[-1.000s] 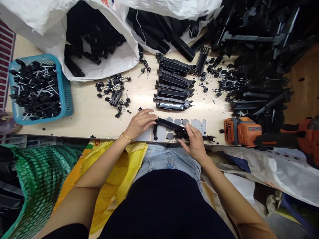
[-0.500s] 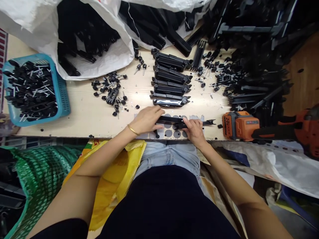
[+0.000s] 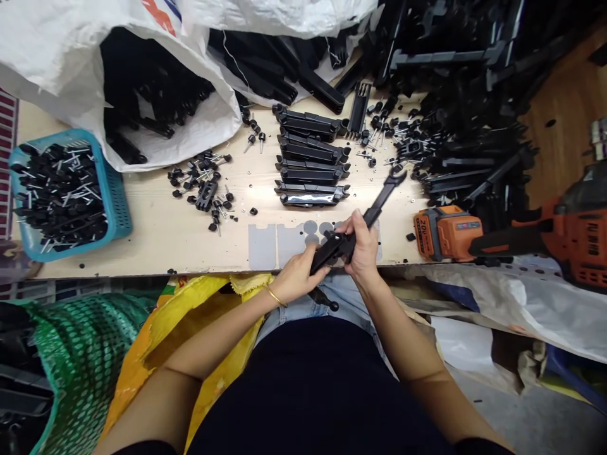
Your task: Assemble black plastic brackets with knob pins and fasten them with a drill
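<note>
My left hand (image 3: 296,278), with a gold bangle at the wrist, is closed around one end of a long black plastic part (image 3: 326,251). My right hand (image 3: 364,246) grips the same assembly near its middle. A narrower arm with a forked tip (image 3: 387,191) sticks out beyond the right fingers, slanting up to the right. Below the left hand, a dark end with a round knob (image 3: 327,301) points down over my lap. How the pieces join is hidden by the fingers. Grey pads with round discs (image 3: 310,229) lie on the table beneath.
A row of similar black assemblies (image 3: 313,172) lies ahead. Loose black-headed screws (image 3: 206,174) are scattered at left, near a blue basket (image 3: 116,202) full of them. An orange cordless tool (image 3: 450,232) rests at right. White sacks (image 3: 190,142) and black parts line the back.
Both hands have lifted the black part off the grey pads and drawn it toward my body. It has turned from nearly level to slanting, forked end up and right. The view has shifted slightly.
</note>
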`<state>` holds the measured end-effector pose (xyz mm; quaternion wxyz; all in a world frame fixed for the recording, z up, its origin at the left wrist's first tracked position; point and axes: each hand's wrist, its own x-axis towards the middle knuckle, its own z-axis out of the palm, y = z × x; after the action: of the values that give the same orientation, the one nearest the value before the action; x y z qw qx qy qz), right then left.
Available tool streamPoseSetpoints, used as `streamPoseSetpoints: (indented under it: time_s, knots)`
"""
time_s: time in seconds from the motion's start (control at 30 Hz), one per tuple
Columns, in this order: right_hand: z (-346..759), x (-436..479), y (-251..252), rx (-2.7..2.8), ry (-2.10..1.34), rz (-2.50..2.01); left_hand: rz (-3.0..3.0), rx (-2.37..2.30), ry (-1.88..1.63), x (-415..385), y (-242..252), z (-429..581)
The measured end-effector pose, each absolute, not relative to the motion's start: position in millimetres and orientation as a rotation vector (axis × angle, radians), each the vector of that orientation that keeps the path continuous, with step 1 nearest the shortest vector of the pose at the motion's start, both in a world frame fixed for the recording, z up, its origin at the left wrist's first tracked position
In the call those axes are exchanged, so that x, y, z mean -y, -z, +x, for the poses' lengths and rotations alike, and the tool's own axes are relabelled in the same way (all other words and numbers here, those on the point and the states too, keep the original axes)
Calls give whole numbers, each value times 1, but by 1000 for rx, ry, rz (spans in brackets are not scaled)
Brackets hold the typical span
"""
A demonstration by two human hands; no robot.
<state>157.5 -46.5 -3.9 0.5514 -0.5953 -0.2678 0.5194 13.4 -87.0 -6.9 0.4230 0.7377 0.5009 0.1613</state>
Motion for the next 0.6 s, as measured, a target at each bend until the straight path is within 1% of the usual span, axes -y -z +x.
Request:
streamPoseSetpoints:
  time_s: [0.17, 0.3, 0.4, 0.5, 0.6]
  knots:
    - [149, 31, -5, 651, -1294, -1412, 1667, -1527, -416, 102, 10, 31]
    - [153, 32, 3, 643, -1412, -1418, 1704, -1486, -252, 103, 9, 30]
    - [152, 33, 9, 570, -1339, -1425, 1658, -1508, -175, 100, 9, 27]
    - [150, 34, 8, 570, -1239, -1424, 1549, -1478, -261, 95, 10, 24]
    - [150, 35, 0, 711, -1315, -1452, 1243, -1169, -440, 87, 8, 19]
